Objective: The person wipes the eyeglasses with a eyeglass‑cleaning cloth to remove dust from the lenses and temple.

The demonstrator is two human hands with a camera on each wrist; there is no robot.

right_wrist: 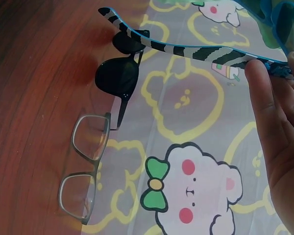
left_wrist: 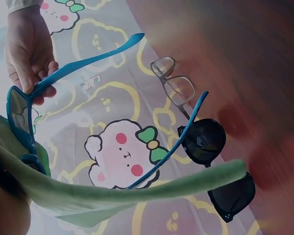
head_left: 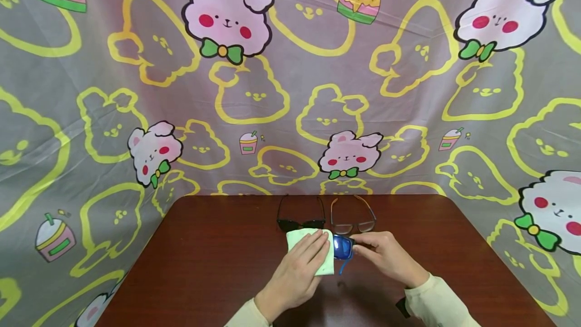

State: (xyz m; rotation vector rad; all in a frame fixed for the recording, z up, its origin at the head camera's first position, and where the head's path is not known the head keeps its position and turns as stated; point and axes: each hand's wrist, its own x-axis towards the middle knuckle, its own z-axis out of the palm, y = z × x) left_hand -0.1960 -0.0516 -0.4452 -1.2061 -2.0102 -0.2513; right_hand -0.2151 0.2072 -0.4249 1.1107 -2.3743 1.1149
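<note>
Blue-framed sunglasses (head_left: 343,247) with shiny blue lenses are held up above the table. My right hand (head_left: 386,255) pinches them between thumb and fingers at the hinge end of one side. In the right wrist view, that side's temple arm (right_wrist: 186,52) has black and white stripes. My left hand (head_left: 294,272) holds a folded pale green cloth (head_left: 297,236) against the other lens, its fingers lying along the cloth's front. The left wrist view shows the cloth (left_wrist: 137,196) wrapped about the frame, with both temple arms unfolded. The covered lens and my left thumb are mostly hidden.
Black sunglasses (head_left: 300,225) lie behind the cloth on the dark red-brown table (head_left: 204,266). Beside them, to the right, lie clear eyeglasses (head_left: 354,228) with orange-brown temple tips. A patterned cloth curtain (head_left: 281,74) surrounds the table's back and sides.
</note>
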